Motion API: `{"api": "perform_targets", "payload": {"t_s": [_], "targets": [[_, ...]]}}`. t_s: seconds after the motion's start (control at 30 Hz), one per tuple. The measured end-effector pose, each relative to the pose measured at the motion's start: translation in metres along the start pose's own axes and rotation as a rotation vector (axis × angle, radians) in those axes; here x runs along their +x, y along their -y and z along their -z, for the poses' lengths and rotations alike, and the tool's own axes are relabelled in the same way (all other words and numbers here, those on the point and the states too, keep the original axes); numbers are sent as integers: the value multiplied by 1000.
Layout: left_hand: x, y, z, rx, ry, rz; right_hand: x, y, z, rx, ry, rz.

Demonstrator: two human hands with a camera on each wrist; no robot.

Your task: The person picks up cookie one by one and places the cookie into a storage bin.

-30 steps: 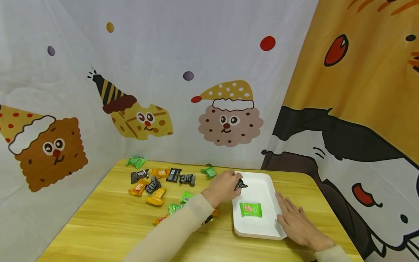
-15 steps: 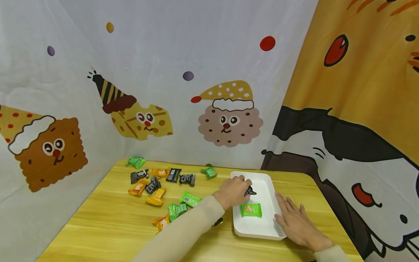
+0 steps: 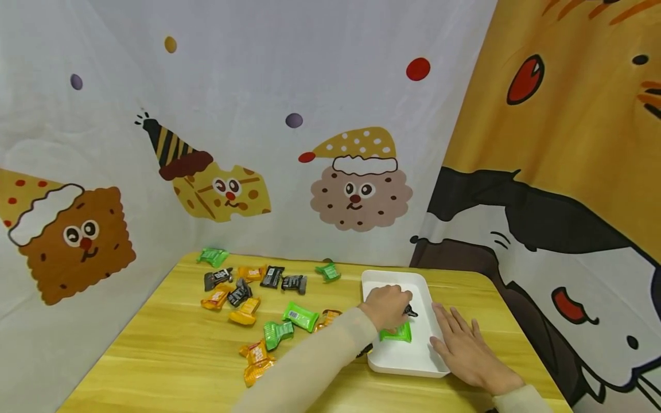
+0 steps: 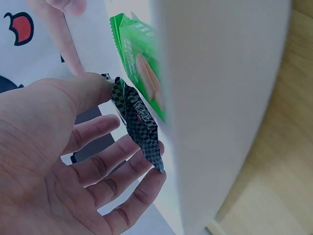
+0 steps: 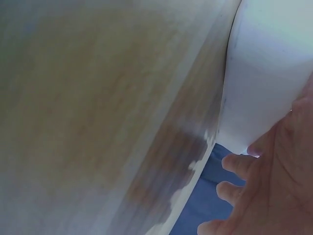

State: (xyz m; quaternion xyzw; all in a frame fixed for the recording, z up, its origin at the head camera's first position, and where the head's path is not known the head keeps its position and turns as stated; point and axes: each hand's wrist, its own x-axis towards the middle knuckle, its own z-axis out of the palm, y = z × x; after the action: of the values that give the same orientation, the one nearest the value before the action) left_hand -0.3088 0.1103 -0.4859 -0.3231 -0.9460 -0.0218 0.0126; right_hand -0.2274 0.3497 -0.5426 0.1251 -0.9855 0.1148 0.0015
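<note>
My left hand is over the white tray and pinches a black wrapped candy between thumb and fingers. In the head view only one end of that candy shows past my fingers. Beside it in the tray lies a green wrapped packet, partly hidden by my left hand. My right hand rests with straight fingers against the tray's right side. In the right wrist view that hand lies along the tray's outer wall.
Left of the tray, several green, orange and black wrapped candies lie scattered on the wooden table. My left sleeve covers part of the table. A printed cloth hangs behind.
My left hand has moved right and toward me within the tray, carrying the black candy, and now partly covers the green packet. The right hand stays at the tray's side.
</note>
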Motion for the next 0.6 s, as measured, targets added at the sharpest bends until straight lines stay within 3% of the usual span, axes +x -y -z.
{"api": "perform_targets", "payload": {"t_s": [0.6], "targets": [[8,-14,9,-12,-2,-9,0,1,3,-2,5,-1]]}}
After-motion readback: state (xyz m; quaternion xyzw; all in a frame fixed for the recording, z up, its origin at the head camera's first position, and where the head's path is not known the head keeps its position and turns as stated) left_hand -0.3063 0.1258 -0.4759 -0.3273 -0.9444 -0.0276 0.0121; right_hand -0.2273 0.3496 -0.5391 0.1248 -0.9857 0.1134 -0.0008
